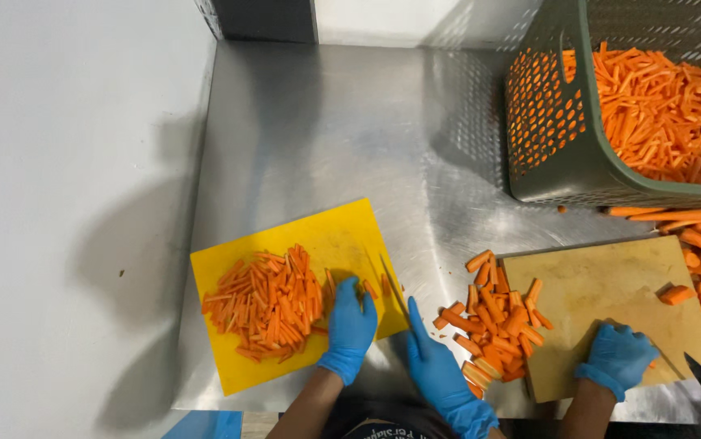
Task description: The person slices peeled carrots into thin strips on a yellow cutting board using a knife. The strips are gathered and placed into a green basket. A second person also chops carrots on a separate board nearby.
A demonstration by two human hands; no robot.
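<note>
slicing carrot into sticks is the step in hand: the left hand (pixel 351 323) presses flat on the last pieces by the heap of carrot sticks (pixel 267 302) on the yellow cutting board (pixel 342 236), its grip closed on nothing, while the right hand (pixel 436 370) has its grip wrapped round a knife (pixel 394 288). the next cut calls for fingertips tucked clear of the blade. a co-worker's gloved hand (pixel 619 358) rests on the tan board (pixel 603 284) alongside on the counter (pixel 326 130).

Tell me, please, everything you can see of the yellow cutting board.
The yellow cutting board is a flat plastic-looking rectangle, lying askew on the steel counter. A heap of carrot sticks covers its left half. The left hand, in a blue glove, rests on it; the right hand holds a knife over its right edge.
</note>
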